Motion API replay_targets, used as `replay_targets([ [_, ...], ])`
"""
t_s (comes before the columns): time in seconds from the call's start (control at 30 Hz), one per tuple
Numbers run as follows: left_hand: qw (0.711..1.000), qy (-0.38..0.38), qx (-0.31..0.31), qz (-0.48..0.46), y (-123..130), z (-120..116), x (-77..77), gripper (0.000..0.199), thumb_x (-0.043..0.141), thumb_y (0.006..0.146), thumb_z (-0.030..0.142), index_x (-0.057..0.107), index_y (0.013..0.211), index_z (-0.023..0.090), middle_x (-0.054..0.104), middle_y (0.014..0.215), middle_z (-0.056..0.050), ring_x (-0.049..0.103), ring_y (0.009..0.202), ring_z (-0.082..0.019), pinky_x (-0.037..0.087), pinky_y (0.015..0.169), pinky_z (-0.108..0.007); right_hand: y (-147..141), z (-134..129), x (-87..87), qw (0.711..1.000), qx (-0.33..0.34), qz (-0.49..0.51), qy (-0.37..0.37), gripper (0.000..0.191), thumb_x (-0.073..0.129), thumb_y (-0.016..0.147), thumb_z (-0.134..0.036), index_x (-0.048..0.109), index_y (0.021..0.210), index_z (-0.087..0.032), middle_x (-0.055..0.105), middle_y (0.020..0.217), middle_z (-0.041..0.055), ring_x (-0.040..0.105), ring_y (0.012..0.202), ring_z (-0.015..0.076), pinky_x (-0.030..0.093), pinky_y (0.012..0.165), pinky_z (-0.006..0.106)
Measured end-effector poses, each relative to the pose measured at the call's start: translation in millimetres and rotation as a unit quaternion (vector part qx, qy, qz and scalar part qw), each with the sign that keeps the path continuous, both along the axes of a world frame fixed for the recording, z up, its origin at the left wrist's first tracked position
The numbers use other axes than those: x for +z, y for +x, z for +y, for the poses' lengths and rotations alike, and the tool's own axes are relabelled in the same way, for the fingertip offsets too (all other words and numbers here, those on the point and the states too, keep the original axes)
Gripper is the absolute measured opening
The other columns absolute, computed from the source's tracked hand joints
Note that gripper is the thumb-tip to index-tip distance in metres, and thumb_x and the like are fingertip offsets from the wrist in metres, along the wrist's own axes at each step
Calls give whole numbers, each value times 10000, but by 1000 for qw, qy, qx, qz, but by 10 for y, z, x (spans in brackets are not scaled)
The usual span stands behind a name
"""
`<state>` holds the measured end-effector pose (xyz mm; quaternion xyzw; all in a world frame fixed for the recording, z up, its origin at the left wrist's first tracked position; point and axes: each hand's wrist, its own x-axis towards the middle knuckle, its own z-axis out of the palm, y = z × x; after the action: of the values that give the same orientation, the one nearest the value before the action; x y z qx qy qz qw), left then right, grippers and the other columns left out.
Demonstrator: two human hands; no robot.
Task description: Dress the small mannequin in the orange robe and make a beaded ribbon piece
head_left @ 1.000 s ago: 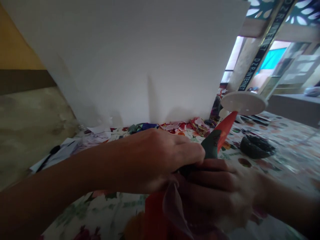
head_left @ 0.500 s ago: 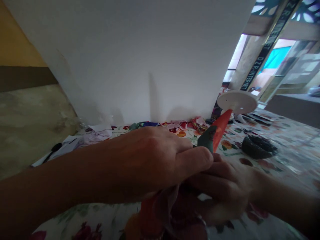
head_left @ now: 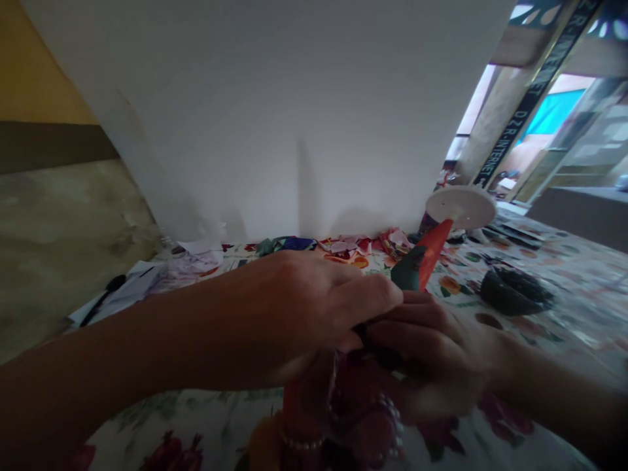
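Note:
My left hand [head_left: 309, 314] comes in from the left and my right hand [head_left: 422, 353] from the right, and their fingers meet around a dark green piece [head_left: 408, 269] of paper or cloth. An orange-red cone [head_left: 432, 248] rises beside that piece and ends under a white round disc [head_left: 460, 207]. Below my hands hangs a maroon bunch of material [head_left: 358, 425] edged with a string of pearl beads [head_left: 390, 425]. An orange piece [head_left: 265, 448] sits at the lower edge. My hands hide the lower end of the green piece.
A floral tablecloth [head_left: 579, 307] covers the table, with coloured scraps [head_left: 343, 247] along its far edge against a white wall. A dark lumpy heap [head_left: 513, 292] lies to the right. Papers and a black pen-like object [head_left: 102, 299] lie at the left.
My left thumb has moved along the green piece towards my right fingers. The beaded maroon material now shows under my hands, and the whole view has tilted slightly.

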<state>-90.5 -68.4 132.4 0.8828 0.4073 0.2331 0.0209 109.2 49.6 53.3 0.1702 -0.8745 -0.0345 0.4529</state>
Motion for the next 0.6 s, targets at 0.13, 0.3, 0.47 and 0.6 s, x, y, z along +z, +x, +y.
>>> replay_targets([
  [0.13, 998, -27, 37, -47, -35, -4, -7, 201, 665, 877, 220, 626, 1073, 224, 723, 1001, -17, 665, 877, -155, 457, 742, -246, -8, -31, -18, 999, -23, 37, 2, 205, 709, 725, -97, 618, 867, -214, 646, 915, 6, 647, 897, 150, 605, 849, 264],
  [0.3, 954, -224, 140, -145, -147, 108, -175, 229, 607, 916, 403, 670, 852, 192, 673, 723, 16, 603, 643, -114, 419, 603, -224, -43, -57, 16, 998, -24, 59, 9, 132, 685, 746, -93, 640, 845, -167, 648, 834, 7, 643, 795, 127, 607, 817, 222],
  [0.47, 863, -421, 112, -255, -225, 199, -473, 345, 660, 842, 507, 708, 960, 186, 680, 807, -14, 600, 683, -132, 431, 588, -219, -62, -97, -84, 996, -28, 76, -37, 206, 724, 717, -79, 642, 892, -152, 650, 853, -8, 647, 834, 123, 586, 898, 219],
  [0.6, 774, -501, 61, -382, -179, 190, -678, 280, 710, 806, 416, 723, 970, 190, 697, 874, -25, 620, 801, -152, 481, 694, -233, -77, -102, -119, 997, -29, 59, -36, 195, 715, 737, -89, 644, 902, -165, 670, 828, -11, 668, 801, 127, 611, 839, 223],
])
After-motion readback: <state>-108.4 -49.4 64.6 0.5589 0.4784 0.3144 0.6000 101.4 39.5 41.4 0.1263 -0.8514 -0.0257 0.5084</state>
